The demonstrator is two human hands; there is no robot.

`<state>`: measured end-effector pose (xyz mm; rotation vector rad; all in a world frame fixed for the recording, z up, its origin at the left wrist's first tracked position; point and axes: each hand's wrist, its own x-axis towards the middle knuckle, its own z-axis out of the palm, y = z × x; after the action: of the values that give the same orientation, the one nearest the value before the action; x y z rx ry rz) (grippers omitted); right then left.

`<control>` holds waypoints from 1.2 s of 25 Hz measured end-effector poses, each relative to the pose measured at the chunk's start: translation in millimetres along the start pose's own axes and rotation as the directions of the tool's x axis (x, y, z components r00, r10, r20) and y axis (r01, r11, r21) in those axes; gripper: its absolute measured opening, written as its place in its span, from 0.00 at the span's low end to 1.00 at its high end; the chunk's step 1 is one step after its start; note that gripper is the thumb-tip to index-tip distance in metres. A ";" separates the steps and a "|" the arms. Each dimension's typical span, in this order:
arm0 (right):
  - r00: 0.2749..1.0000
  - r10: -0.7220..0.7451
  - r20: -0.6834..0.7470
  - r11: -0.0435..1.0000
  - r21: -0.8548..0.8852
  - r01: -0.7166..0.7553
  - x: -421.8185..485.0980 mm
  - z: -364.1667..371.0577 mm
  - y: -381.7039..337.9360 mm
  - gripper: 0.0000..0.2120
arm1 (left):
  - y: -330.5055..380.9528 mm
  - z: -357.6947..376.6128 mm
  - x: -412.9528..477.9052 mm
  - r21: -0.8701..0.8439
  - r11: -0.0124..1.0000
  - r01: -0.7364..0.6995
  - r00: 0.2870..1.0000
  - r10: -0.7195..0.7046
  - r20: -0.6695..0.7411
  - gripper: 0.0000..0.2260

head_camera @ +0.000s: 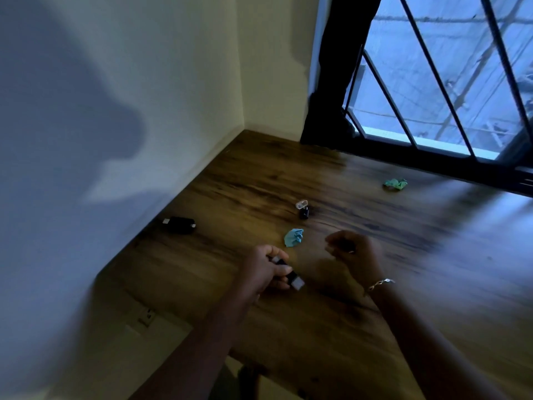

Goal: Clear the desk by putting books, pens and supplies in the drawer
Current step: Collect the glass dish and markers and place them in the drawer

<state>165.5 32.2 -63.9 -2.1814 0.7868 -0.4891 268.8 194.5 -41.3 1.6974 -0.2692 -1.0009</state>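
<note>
Two white-tipped black items [285, 271] crowd left grip [266, 271], grasped together; one may slip onto desk [317, 174]. Right grip [356, 255] clenched, contents indiscernible.

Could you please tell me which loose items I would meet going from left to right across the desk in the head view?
First the black rectangular case with a pale end → crumpled blue paper wad → crumpled green paper wad.
</note>
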 end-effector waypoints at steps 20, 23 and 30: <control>0.997 0.039 -0.063 0.994 -0.099 -0.045 26.3 -24.5 21.7 0.17 | 0.5 -149.8 46.2 0.960 0.278 0.015 0.789 0.586 -0.182 0.15; 0.999 0.021 -0.035 0.998 0.066 -0.018 27.0 -24.5 13.7 0.18 | 0.5 -156.3 50.8 0.989 0.136 0.056 0.824 0.553 -0.123 0.13; 0.999 -0.030 0.026 0.906 0.424 0.016 13.9 -25.1 -19.9 0.16 | 39.6 -83.7 35.5 0.071 0.912 -0.403 0.852 0.403 -0.336 0.12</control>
<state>169.4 20.3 -31.3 -1.7887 0.5736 -0.5772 363.4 214.6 -19.5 1.6874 -0.3741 -0.3825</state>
